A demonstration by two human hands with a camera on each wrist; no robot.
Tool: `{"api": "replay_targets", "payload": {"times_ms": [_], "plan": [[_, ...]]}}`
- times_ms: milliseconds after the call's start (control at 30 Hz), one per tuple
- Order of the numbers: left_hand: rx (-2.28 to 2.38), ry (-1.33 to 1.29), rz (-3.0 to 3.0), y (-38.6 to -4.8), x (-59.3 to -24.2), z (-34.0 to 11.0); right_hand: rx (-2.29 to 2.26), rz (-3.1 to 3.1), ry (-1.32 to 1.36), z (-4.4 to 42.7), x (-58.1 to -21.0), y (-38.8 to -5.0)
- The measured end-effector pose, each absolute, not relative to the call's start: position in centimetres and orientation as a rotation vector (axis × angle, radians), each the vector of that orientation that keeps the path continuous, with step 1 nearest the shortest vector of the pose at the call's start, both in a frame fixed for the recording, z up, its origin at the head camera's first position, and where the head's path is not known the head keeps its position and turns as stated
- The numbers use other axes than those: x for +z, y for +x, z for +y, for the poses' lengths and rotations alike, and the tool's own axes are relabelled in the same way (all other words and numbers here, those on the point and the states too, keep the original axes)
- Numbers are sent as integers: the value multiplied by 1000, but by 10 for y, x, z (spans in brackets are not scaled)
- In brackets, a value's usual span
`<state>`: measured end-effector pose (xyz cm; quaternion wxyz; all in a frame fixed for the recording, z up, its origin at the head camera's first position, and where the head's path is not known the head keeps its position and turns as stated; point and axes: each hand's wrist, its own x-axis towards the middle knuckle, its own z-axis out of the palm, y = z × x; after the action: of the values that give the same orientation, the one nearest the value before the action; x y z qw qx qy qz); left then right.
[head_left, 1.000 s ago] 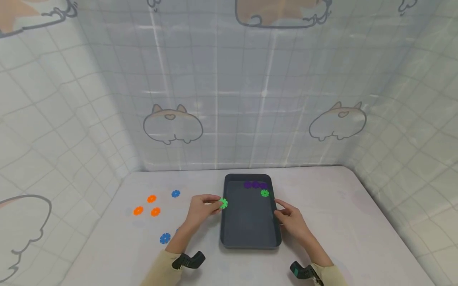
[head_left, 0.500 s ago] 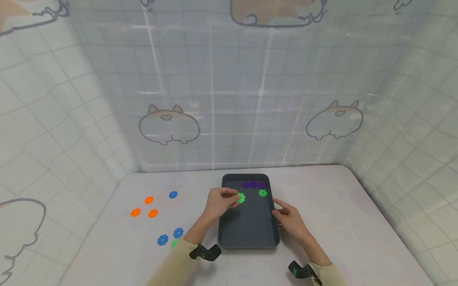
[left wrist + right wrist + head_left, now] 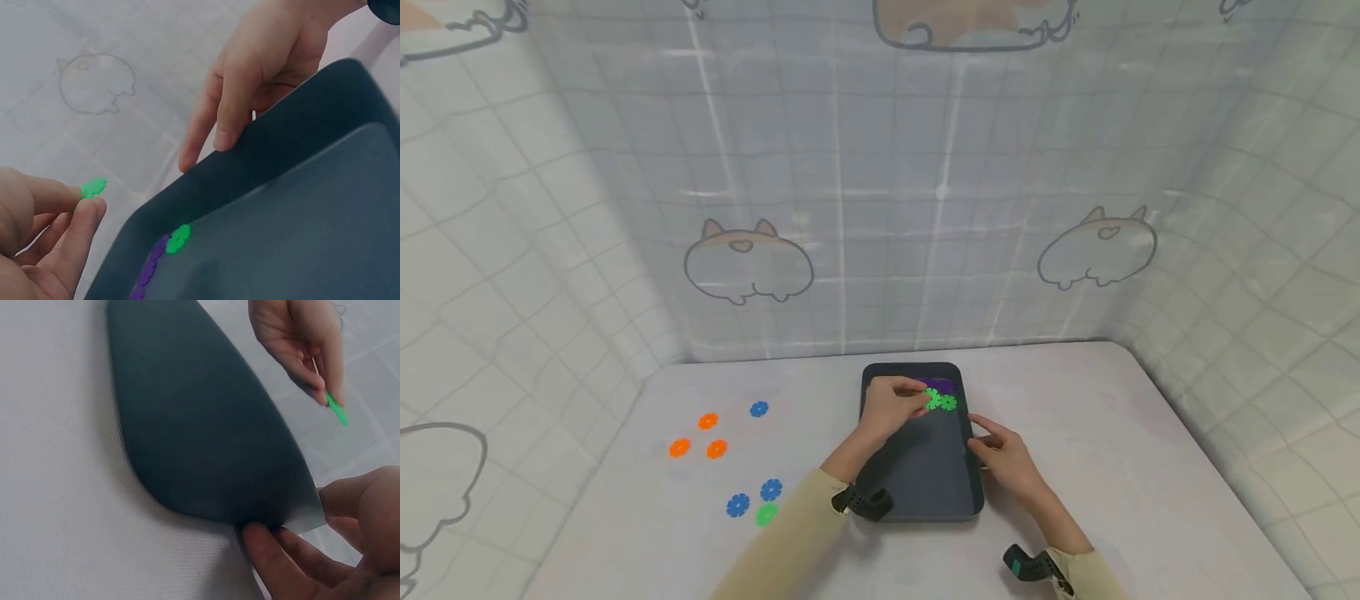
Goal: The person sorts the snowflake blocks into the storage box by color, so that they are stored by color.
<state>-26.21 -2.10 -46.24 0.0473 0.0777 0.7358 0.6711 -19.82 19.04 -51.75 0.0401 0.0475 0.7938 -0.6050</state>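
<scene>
My left hand (image 3: 889, 410) pinches a green snowflake building disc (image 3: 94, 187) between thumb and fingertips. It holds the disc over the far part of a dark grey tray (image 3: 925, 475). A second green disc (image 3: 949, 402) lies inside the tray, near the right wall. Beside that one is a row of purple discs (image 3: 149, 270), partly hidden by my left hand in the head view. My right hand (image 3: 1009, 460) grips the tray's right side, fingers against the outer wall (image 3: 200, 425) and thumb at the rim.
Left of the tray on the white table (image 3: 1075, 417) lie several orange discs (image 3: 717, 449), blue discs (image 3: 738, 505) and one green disc (image 3: 767, 514). A patterned curtain (image 3: 880, 208) stands behind the table and along both sides.
My left hand has carried the green disc rightward from the tray's left edge to beside the other green disc. My right hand stays on the tray. The table's green disc has come into view.
</scene>
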Motion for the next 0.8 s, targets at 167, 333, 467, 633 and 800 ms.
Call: {"api": "replay_targets", "payload": {"times_ms": [167,333,467,633,800], "plan": [[2053,202,2254,-270,-465,-12,-1835,2421,166,189,-515,-198],[2054,167,2275,-276,-470,-4,-1837,2421,162,189,-514,-198],[2035,138,2315,-281,-476,0,-1839,2420,156,189,-515,-199],[1996,99,2367,-286,-483,3,-1847,2419,151,189,-515,-199],[1976,66,2384,-290,-491,3,-1848,2425,145,190,-516,-198]]}}
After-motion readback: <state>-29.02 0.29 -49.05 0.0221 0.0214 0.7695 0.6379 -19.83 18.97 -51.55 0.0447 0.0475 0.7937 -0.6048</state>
